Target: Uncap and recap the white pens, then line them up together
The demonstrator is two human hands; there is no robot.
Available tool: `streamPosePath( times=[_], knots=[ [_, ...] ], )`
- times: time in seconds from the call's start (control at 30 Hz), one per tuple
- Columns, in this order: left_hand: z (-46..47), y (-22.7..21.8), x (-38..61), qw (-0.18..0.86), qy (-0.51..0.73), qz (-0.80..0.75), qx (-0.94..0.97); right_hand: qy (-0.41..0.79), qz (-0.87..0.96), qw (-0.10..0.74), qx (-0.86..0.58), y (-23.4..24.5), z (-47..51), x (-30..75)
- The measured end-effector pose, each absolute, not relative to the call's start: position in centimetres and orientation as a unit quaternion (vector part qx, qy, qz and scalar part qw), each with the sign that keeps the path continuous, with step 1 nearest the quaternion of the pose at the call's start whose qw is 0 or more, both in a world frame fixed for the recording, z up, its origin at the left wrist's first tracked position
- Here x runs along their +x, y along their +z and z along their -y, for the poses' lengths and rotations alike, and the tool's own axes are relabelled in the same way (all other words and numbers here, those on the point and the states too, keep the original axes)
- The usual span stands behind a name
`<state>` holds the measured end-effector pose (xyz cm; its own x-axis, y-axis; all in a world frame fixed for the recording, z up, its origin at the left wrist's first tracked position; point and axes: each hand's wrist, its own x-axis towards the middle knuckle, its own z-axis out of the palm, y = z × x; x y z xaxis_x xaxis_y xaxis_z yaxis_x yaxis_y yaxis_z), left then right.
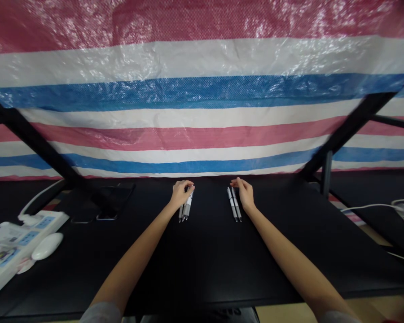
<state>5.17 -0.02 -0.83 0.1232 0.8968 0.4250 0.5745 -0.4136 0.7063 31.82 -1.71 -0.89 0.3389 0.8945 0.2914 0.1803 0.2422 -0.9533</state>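
Note:
A small bunch of white-and-grey pens (pixel 187 210) lies on the black table left of the middle, tips toward me. My left hand (pixel 181 194) is curled over their upper ends, thumb and fingers closed about them; those ends are partly hidden. To the right, two similar pens (pixel 234 205) lie side by side, slightly slanted. Beside them rests my right hand (pixel 245 194), its fingers loosely curved past the pens' upper ends and the thumb apart from them. Nothing shows in that hand.
A white power strip (pixel 27 237) with plugs and a white mouse (pixel 47 246) occupy the left side. Dark phone-like devices (pixel 107 211) lie behind. Black table (pixel 202 269) frame bars (pixel 343 130) slant up at both sides, before a striped plastic sheet (pixel 202 92). White cables (pixel 370 206) run at right.

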Motion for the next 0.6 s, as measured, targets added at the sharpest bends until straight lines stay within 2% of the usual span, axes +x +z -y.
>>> streamPosePath(
  times=[0.33,0.5,0.6],
  knots=[
    [0.3,-0.5,5.4,0.143,0.358,-0.515,0.766,0.249,0.542,0.573,-0.562,-0.3,2.4,32.1],
    [0.4,-0.5,5.5,0.141,0.348,-0.52,0.767,0.076,0.651,0.447,-0.609,0.0,2.8,31.4],
    [0.4,-0.6,5.5,0.137,0.346,-0.527,0.764,0.027,0.693,0.361,-0.623,0.3,3.3,30.8]
  ],
)
